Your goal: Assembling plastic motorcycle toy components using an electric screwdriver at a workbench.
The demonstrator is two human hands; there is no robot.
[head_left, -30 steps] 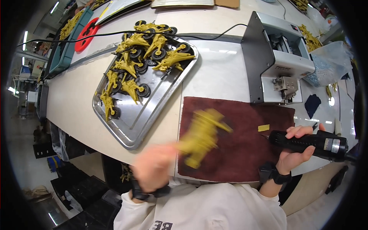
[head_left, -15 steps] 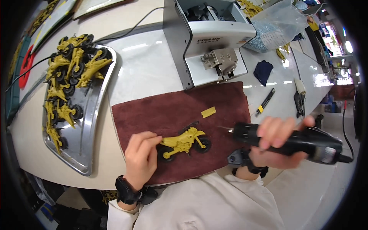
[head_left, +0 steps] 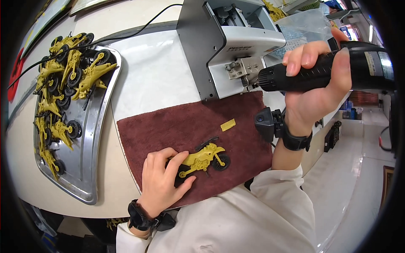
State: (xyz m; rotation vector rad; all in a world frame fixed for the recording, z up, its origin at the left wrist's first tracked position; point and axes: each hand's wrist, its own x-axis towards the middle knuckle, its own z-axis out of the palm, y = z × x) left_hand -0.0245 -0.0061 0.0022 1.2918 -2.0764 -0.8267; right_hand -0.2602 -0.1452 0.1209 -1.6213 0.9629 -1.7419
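A yellow toy motorcycle (head_left: 201, 159) with black wheels lies on its side on the dark red cloth (head_left: 160, 126). My left hand (head_left: 160, 181) grips its rear end, thumb below and fingers above, covering most of the back wheel. Raised at the right, my right hand (head_left: 314, 99) is wrapped round a black electric screwdriver (head_left: 274, 79). The screwdriver's nose points left, at the metal outlet (head_left: 247, 69) on the front of a grey-and-white screw feeder (head_left: 230, 48); its tip is hidden there. A small yellow strip (head_left: 228, 125) rests on the cloth beyond the motorcycle.
At left, a metal tray (head_left: 90, 152) carries several yellow toy motorcycles (head_left: 69, 71). A black cable (head_left: 139, 36) crosses over the tray toward the back. Behind my right hand is a clear plastic bag (head_left: 295, 27) of small parts.
My right hand has lifted the screwdriver up and away from the motorcycle to the feeder's outlet. My left fingers have spread further round the motorcycle's rear. The view has shifted slightly.
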